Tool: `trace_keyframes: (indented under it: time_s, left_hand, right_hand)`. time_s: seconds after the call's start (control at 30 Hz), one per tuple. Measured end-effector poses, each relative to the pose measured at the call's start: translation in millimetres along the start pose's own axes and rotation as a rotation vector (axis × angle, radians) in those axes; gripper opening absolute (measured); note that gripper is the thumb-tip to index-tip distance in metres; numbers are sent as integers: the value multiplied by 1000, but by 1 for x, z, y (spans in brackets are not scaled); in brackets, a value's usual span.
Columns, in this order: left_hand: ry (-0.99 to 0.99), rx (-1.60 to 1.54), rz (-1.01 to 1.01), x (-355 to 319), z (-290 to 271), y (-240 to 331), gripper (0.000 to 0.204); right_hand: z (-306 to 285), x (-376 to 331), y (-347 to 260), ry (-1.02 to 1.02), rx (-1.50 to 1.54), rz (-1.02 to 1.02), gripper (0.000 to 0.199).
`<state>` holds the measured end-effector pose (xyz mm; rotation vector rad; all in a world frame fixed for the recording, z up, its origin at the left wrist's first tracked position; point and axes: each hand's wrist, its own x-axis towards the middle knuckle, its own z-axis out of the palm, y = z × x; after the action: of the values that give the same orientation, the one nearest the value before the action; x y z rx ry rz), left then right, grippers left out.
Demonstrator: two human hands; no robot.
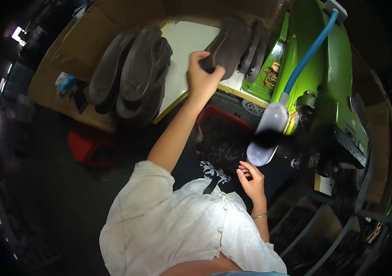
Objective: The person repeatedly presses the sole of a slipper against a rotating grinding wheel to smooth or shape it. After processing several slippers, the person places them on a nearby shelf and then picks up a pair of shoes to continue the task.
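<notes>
My left hand (203,76) reaches far forward and grips the near end of a dark grey shoe sole (230,43). That sole leans with a few others against the green machine (338,69), above a white board (187,41). My right hand (251,180) is low, close to my white shirt, with its fingers loosely curled and apart and nothing in them. It sits just below the machine's white rounded cover (269,133). A thin bracelet circles that wrist.
A stack of dark soles (131,73) lies left of the white board on a brown cardboard-covered table (81,41). A red crate (219,120) of dark scraps stands below the table edge. A red stool (90,147) is on the floor at left. A blue hose (311,50) runs down the machine.
</notes>
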<state>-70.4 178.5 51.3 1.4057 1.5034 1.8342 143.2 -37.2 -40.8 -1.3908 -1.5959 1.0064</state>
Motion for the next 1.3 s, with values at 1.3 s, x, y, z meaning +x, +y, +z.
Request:
trace_keyframes:
  time_s: [1.3]
  left_hand:
    - [-809, -372, -377, -181, -19, 58, 24]
  right_hand:
    - [5, -44, 13, -311, 186, 362, 42]
